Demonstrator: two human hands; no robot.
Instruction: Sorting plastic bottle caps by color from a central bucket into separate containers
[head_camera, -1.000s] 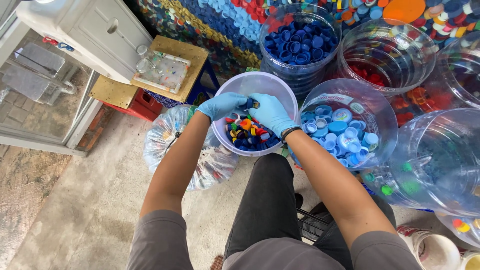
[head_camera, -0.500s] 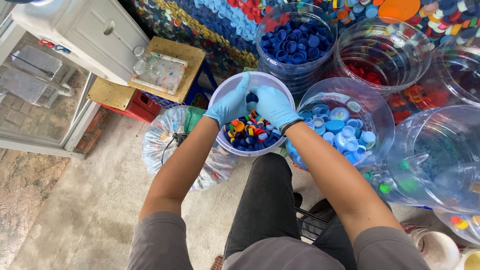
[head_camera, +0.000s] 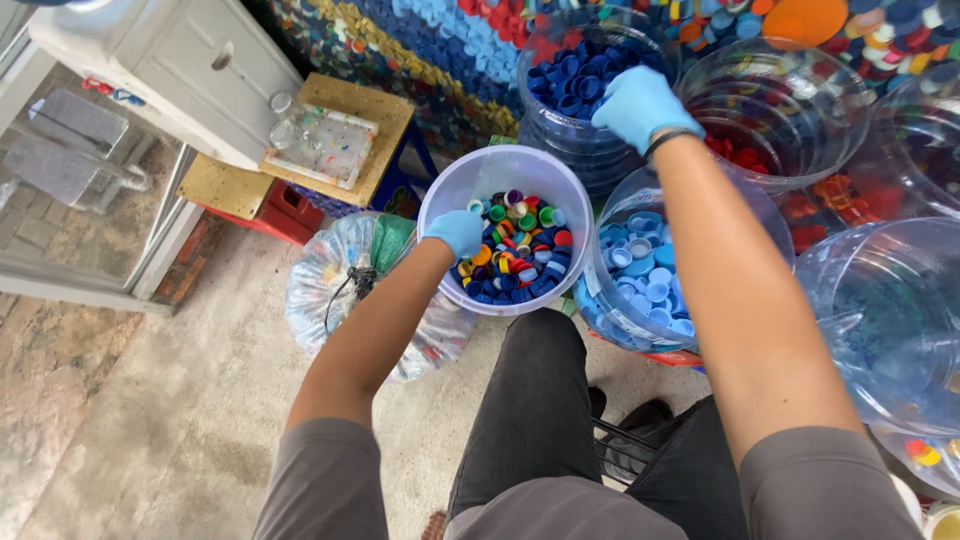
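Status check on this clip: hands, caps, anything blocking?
Left hand down in the white bucket of mixed caps. Right hand over the dark-blue cap jar, grip hidden. Nothing blocking either hand.

Probably recycling workshop: cap-filled jugs (head_camera: 590, 80)

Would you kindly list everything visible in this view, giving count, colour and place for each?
white bucket: one, holds mixed-colour caps, centre.
dark-blue cap jar: one, clear, top centre.
light-blue cap jar: one, clear, right of the bucket.
red cap jar: one, clear, upper right.
large clear jar: one, nearly bare, far right.
tied plastic bag: one, clear, left of the bucket.
wooden board: one, tan, with a clear tray, upper left.
white cabinet: one, top left.
left hand: blue glove, inside the bucket on the caps; grip unclear.
right hand: blue glove, over the dark-blue cap jar; grip unclear.
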